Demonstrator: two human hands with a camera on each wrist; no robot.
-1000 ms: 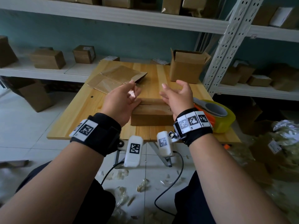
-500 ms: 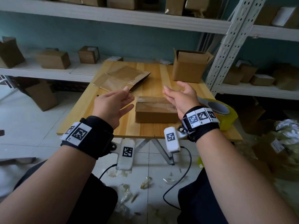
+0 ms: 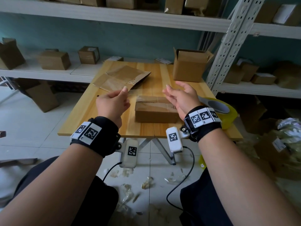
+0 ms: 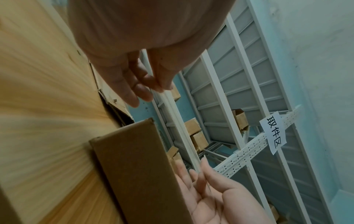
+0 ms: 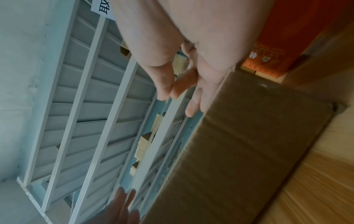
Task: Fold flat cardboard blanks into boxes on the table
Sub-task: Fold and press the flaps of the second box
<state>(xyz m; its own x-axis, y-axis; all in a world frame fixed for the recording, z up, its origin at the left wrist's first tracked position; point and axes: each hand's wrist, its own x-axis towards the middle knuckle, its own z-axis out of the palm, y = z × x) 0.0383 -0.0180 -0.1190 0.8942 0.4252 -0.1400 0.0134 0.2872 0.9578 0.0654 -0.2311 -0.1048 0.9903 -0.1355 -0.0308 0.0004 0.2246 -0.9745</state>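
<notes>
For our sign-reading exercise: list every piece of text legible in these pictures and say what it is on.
"取件区": paper sign taped to the shelf post.
Cut-off sign in the right wrist view: unreadable.
Orange packaging print: blurred.
Shelf box labels: too small.
Wristbands: coded patterns only.

Your right hand [image 5: 184, 50] fills the top of the right wrist view, fingers [image 5: 193, 106] loosely extended and holding nothing, just beside the upper end of a brown cardboard box [image 5: 239, 151]. That box lies on the pale wooden table [image 5: 316, 181]. Your left hand's fingertips [image 5: 122, 198] poke in at the bottom edge, blurred. Behind them runs white metal shelving [image 5: 86, 106] against a teal wall, with small cardboard boxes [image 5: 145, 139] on it. An orange object [image 5: 268, 57] sits past the box's far end.
</notes>
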